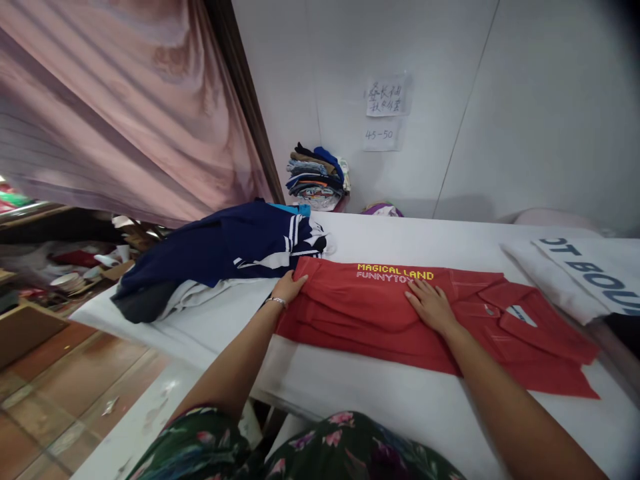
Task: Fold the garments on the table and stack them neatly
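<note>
A red collared shirt [365, 313] lies lengthwise on the white table, its collar to the right and its hem to the left. Yellow and white lettering runs along its far edge. At the hem end, my left hand [290, 288] pinches the shirt's edge, thumb on top and some fingertips hidden. My right hand [431, 305] rests palm down with spread fingers on the middle of the shirt, just below the lettering. Creases run through the cloth between my hands.
Dark navy clothes [225, 240] with white stripes are heaped at the table's left. A folded clothing stack [316, 177] stands by the wall. White printed fabric [585, 267] lies at the right. Handwritten paper signs [384, 97] hang above the white table [415, 233]. A pink curtain [150, 100] hangs left.
</note>
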The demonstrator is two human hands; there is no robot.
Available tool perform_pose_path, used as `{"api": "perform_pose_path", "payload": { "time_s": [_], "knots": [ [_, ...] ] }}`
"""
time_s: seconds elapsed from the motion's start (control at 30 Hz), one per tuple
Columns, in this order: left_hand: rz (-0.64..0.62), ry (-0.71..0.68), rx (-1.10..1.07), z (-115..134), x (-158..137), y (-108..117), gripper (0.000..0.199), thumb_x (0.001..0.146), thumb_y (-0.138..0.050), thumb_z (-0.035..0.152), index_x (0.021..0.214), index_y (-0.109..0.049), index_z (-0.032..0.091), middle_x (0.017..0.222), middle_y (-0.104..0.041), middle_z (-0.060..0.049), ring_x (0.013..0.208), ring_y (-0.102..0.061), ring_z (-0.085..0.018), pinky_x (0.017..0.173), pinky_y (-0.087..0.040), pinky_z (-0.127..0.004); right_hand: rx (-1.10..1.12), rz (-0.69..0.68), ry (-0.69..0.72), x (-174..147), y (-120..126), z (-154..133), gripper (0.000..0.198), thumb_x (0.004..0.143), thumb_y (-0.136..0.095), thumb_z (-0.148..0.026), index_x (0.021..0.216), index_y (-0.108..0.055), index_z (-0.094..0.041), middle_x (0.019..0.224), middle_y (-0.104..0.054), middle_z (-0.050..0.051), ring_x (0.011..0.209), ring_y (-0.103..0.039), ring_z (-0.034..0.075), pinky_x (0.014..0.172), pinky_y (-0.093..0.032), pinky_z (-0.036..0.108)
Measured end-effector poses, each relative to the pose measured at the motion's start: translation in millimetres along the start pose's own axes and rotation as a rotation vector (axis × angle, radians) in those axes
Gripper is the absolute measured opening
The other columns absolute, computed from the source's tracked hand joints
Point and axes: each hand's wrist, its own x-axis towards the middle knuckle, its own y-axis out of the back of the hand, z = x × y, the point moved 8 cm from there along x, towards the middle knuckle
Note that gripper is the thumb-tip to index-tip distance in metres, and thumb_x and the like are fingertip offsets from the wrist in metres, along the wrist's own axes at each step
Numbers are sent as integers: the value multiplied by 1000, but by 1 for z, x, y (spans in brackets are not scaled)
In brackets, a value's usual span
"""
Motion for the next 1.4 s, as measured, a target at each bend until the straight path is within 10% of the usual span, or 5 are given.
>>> {"api": "perform_pose_path", "payload": {
  "time_s": [0.43, 0.63, 1.2, 1.4],
  "knots": [
    [-509, 198, -509, 5, -11, -8, 61, 57, -75, 58, 97, -67, 13, 95, -73, -16, 88, -70, -28, 75, -58, -35, 64, -10, -20, 0, 5, -4, 51, 96, -28, -47, 137, -47, -22, 148, -39, 7, 137, -31, 22, 111, -20, 45],
    [-393, 175, -507, 6, -10, -8, 67, 48, -85, 45, 106, -63, 19, 92, -75, -10, 82, -71, -28, 70, -59, -36, 100, -2, -43, -1, 13, -6, 50, 97, -30, -46, 136, -48, -21, 147, -41, 8, 137, -31, 23, 111, -19, 44],
    [-440, 67, -597, 111, -35, 35, 38, 58, -77, 22, 94, -66, 18, 78, -74, -6, 73, -71, -26, 66, -60, -38, 105, -34, 208, -9, 8, -101, 54, 93, -38, -49, 138, -46, -19, 145, -42, 13, 135, -33, 30, 111, -14, 54],
    [-526, -154, -512, 195, -62, 41, 39, 57, -76, 23, 94, -66, 16, 81, -74, -7, 70, -71, -25, 65, -60, -37, 690, 12, 5, 0, 26, -77, 41, 93, -41, -37, 132, -52, -28, 134, -56, 2, 127, -47, 20, 113, -20, 46]
  ]
}}
